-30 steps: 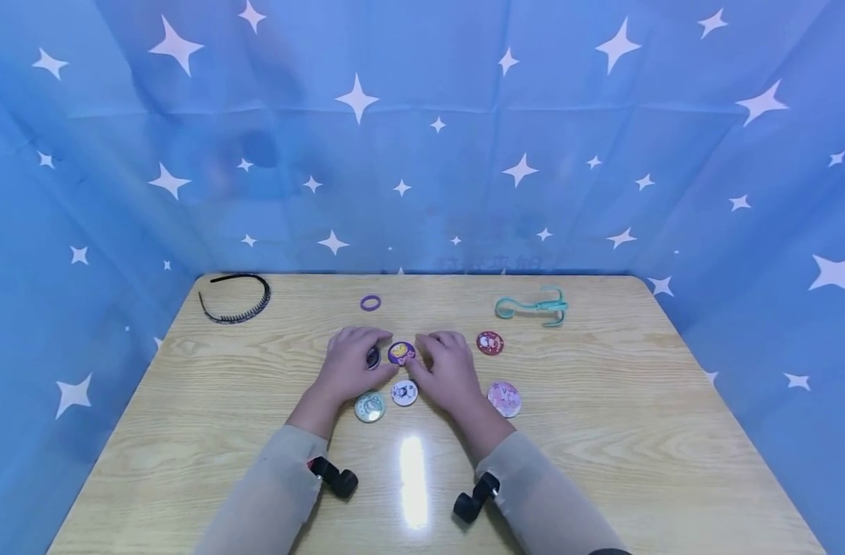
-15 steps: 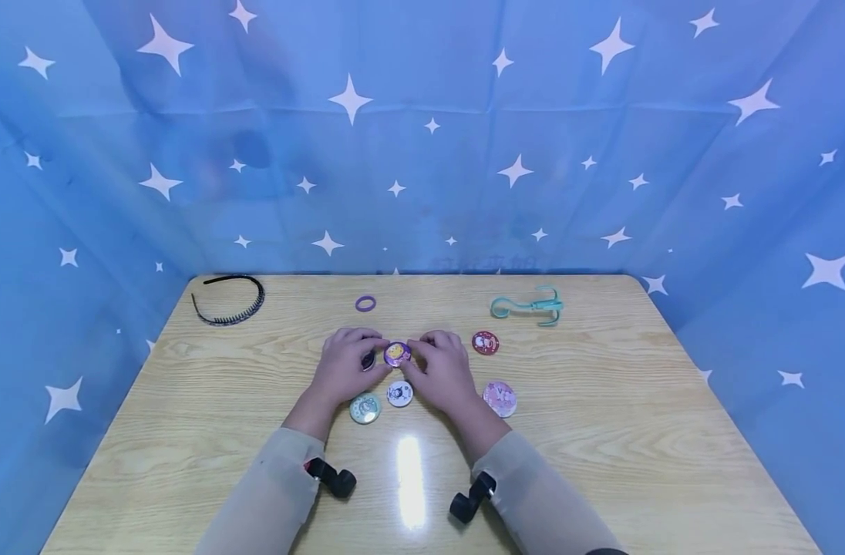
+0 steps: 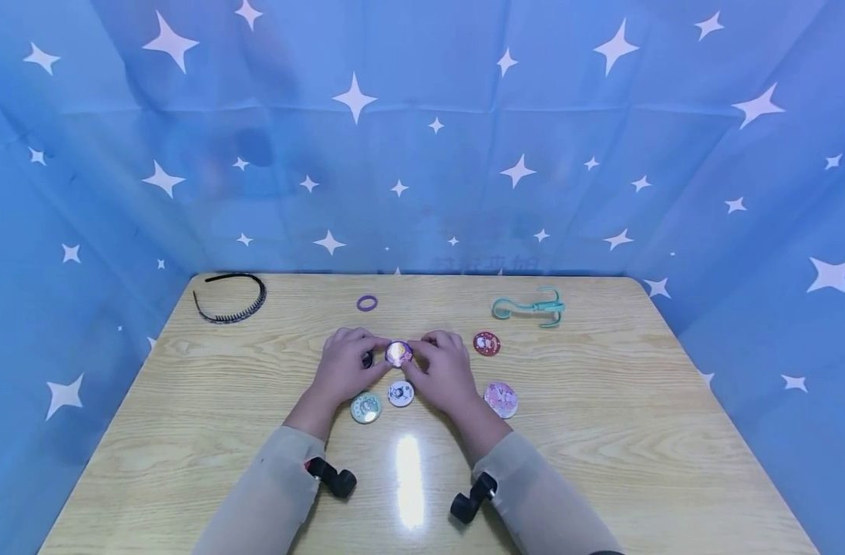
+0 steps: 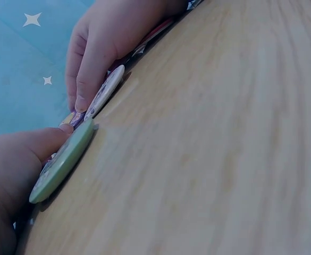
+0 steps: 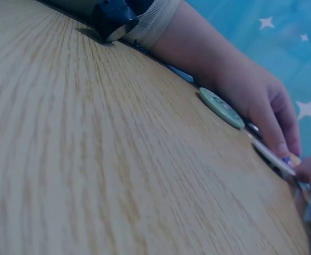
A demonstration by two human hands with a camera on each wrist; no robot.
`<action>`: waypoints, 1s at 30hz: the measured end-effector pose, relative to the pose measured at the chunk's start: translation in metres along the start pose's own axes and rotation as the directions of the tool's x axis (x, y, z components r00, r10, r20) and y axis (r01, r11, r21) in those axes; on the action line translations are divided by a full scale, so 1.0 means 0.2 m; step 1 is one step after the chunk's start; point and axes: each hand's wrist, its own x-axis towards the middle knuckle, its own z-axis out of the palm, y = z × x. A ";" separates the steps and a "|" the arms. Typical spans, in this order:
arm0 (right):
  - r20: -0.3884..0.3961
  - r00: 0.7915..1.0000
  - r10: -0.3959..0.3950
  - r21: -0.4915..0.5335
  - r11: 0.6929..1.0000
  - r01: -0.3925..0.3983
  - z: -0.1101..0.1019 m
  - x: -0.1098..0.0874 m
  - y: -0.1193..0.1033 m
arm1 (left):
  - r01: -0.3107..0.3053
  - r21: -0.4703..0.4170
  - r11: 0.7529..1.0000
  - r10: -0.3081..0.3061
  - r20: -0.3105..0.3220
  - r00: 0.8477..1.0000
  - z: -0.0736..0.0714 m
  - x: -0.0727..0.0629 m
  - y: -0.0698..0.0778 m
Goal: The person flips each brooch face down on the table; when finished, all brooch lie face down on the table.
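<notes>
A round purple button badge [image 3: 398, 354] with a yellow figure lies between both hands at the middle of the table. My left hand [image 3: 346, 362] pinches its left edge with thumb and forefinger, and my right hand [image 3: 442, 368] pinches the right edge. A dark round badge [image 3: 367, 359] is mostly hidden under the left palm. Just nearer than the purple one lies a white badge [image 3: 401, 393], with a green badge [image 3: 365, 408] to its left. In the left wrist view the green badge [image 4: 65, 162] stands in front of the left thumb.
Right of the hands lie a red badge [image 3: 487, 344] and a pink badge [image 3: 501, 400]. Along the back of the wooden table [image 3: 637, 432] are a black headband [image 3: 245, 312], a purple ring [image 3: 367, 303] and a teal hook-shaped item [image 3: 533, 307]. A blue star-patterned curtain [image 3: 422, 154] hangs behind.
The fingers of both hands have closed in on the purple badge's edges, and the right thumb has moved off its face. The badge's shine has shifted; the other things stay put.
</notes>
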 end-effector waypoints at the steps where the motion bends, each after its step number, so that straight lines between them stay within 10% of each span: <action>1: -0.004 1.000 -0.002 0.006 1.000 0.002 0.00 0.00 0.00 | 0.001 -0.004 1.000 -0.001 -0.001 1.000 0.00 0.00 0.00; 30: -0.081 0.997 -0.007 0.130 0.991 0.017 0.01 0.01 0.02 | 0.115 -0.154 0.981 -0.123 -0.040 0.992 0.00 -0.01 0.02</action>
